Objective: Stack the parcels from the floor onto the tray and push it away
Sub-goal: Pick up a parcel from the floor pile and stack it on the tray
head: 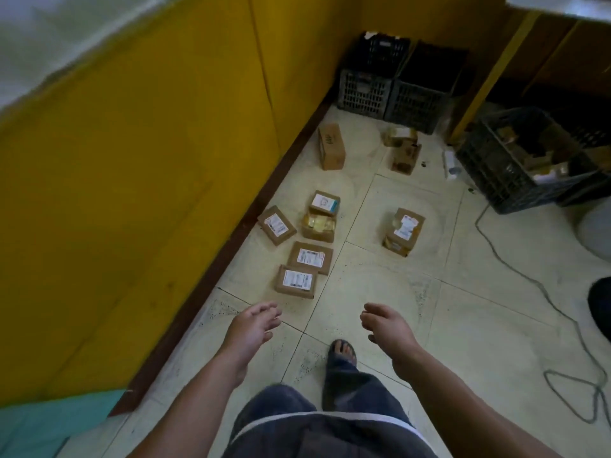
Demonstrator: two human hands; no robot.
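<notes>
1. Plainly, nothing was stacked yet. Every parcel I could see lay on the floor [380,292] and no tray showed in view, so I judged the whole job was left to do.
2. My left hand [254,325] and right hand [385,325] both hung empty, fingers loosely curled, gripping nothing.
3. The nearest parcel [296,281] lay just ahead of the left hand, and a second parcel [310,258] lay right against it on the far side.
4. Farther ahead of that hand, a third parcel [277,225] lay by the wall [148,176], with a small stack [322,214] just beside it.
5. A lone parcel [404,231] sat well ahead of the right hand. Two far boxes [331,146] lay beyond it, near the crates [390,94].
6. White shipping labels with barcodes faced up on the near parcels, but their writing was too small for me to read. Dark print on one far box was just as illegible.
</notes>
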